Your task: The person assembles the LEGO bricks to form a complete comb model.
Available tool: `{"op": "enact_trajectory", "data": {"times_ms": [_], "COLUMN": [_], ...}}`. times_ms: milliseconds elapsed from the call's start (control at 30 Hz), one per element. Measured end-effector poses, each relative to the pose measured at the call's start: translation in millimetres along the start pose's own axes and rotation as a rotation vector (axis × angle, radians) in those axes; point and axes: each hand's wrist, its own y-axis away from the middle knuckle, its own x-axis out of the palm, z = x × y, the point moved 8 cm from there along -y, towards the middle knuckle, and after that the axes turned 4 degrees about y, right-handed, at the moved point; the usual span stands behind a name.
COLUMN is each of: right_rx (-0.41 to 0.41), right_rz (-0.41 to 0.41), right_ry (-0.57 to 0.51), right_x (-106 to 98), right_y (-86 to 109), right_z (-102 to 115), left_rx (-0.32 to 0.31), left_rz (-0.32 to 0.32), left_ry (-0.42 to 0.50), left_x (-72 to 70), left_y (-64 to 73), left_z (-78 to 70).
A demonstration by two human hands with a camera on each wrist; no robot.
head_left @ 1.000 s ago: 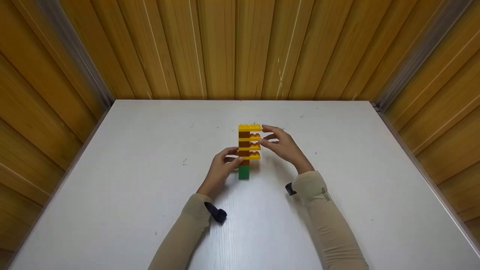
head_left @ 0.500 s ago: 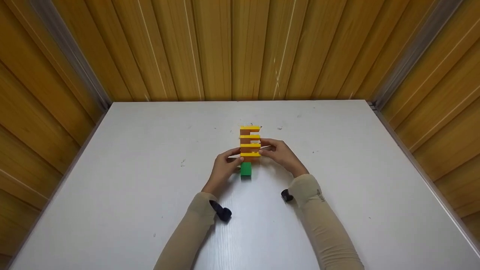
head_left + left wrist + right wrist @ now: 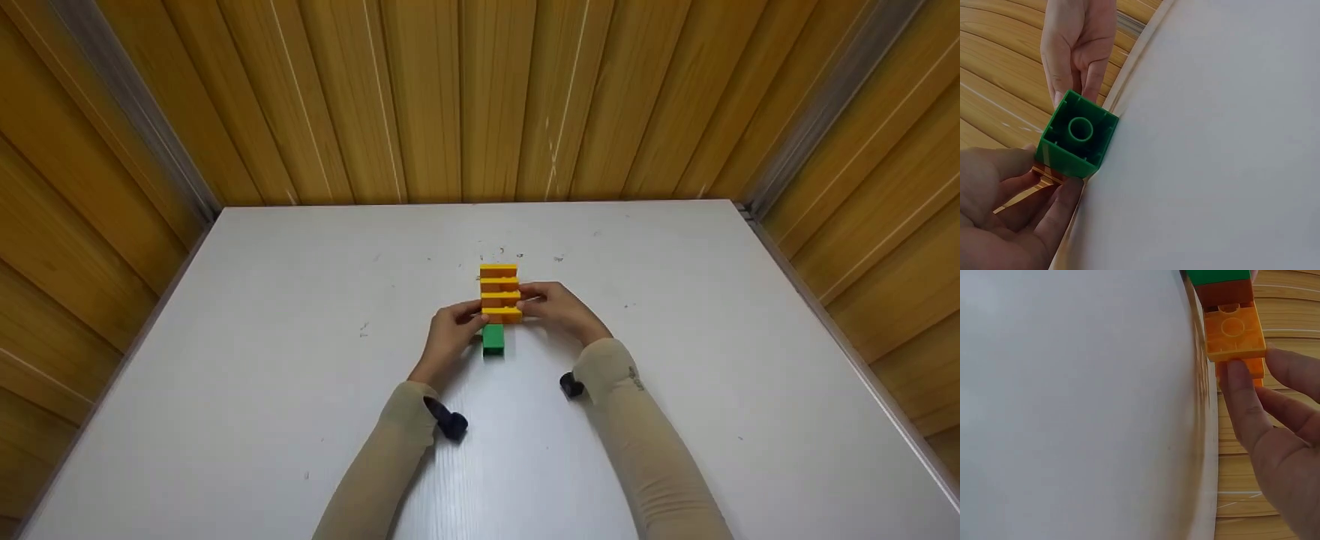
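Note:
Both hands hold a tower of toy building blocks over the middle of the table. Its green block (image 3: 493, 339) is at the bottom end, with orange blocks and several yellow plates (image 3: 500, 296) stacked beyond it, the plates jutting right. My left hand (image 3: 445, 334) pinches the tower just above the green block, whose hollow underside (image 3: 1067, 160) faces the left wrist camera. On the other side, my right hand (image 3: 559, 307) grips the jutting ends of the lower plates, thumb and fingertips at the nearest yellow plate (image 3: 1233, 332) in the right wrist view.
A white table (image 3: 262, 375) extends around the hands, with small dark marks on its surface. Wood-patterned panels (image 3: 495, 105) rise behind its far edge and along both sides. Black wrist cameras sit under both sleeves.
My right hand has come down from the upper plates and taken hold of the lower ones. The tower has tipped, hiding the plates' studs and showing the green block's underside. The left hand keeps its grip.

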Motion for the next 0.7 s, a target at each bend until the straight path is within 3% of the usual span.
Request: {"op": "enact_trajectory", "data": {"times_ms": [233, 400, 700], "right_rx": [0.028, 0.014, 0.006], "right_rz": [0.029, 0.029, 0.033], "right_ry": [0.046, 0.060, -0.012], "right_x": [2, 2, -1], "right_y": [0.7, 2.5, 2.1], "right_z": [-3, -2, -2], "left_rx": [-0.047, -0.035, -0.110], "left_rz": [-0.006, 0.001, -0.004], "left_ry": [-0.001, -0.006, -0.040], "left_x": [0.7, 0.2, -12.7], "left_y": [3.2, 5.2, 6.2], "left_z": [2.4, 1.6, 1.9]}}
